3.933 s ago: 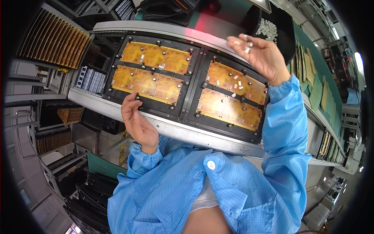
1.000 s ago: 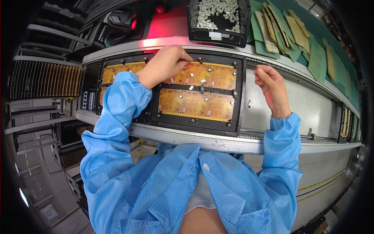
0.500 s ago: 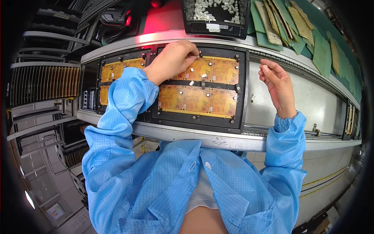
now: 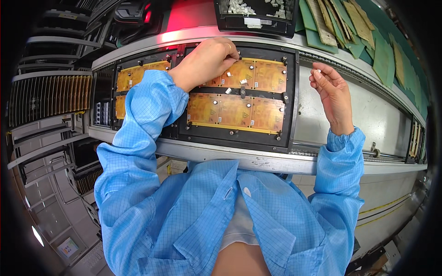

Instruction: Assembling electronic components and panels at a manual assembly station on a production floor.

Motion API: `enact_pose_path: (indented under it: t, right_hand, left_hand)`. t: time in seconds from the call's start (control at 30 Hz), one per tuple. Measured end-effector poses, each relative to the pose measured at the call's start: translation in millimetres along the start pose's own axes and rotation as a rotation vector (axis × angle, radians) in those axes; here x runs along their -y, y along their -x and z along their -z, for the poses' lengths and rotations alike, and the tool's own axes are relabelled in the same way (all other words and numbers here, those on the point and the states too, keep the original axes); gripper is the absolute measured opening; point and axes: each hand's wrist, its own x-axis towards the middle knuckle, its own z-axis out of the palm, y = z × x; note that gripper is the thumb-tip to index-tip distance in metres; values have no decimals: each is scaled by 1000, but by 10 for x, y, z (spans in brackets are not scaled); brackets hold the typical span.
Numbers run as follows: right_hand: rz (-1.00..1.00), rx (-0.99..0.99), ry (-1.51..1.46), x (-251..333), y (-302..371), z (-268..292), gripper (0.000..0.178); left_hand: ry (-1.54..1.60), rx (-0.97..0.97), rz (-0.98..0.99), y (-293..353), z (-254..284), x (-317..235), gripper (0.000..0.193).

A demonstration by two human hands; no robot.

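Observation:
My left hand [image 4: 207,60] reaches over the far row of orange-brown circuit boards [image 4: 269,76], set in a black fixture [image 4: 287,124]. Its fingers are bent and pressed together at the far edge of the boards; what lies between them, if anything, is hidden. Several small white connectors, one of them a pronged connector [image 4: 228,91], lie loose just to the right of that hand. Over the open rail section my right hand [image 4: 335,94] is raised, pinching a small white connector [image 4: 318,71] between thumb and fingers. A near row of circuit boards [image 4: 235,112] sits below.
A black bin [image 4: 255,28] of white connectors stands beyond the fixture. Green and tan board pieces [image 4: 317,27] pile up at the far right. Metal rails [image 4: 239,158] border the fixture, and a rack of upright boards [image 4: 50,99] is at the left.
The right fingertips have drawn closer together, and a white connector now shows in them. My left hand stays at the far board row. The whole view has shifted slightly.

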Motion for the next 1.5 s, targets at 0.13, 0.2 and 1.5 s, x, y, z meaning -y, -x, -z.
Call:
enact_pose_path:
  t: [0.13,0.2,1.5]
  right_hand:
    - [17,-1,-5,-6,1,-15,29]
    - [21,-8,-8,-9,-6,-16,29]
    - [749,292,1367,63,-452,-861,16]
  left_hand:
    - [3,21,28,-10,-23,4,10]
    - [-8,-2,-36,15,-67,19,10]
    - [286,-261,246,1069,186,-672,21]
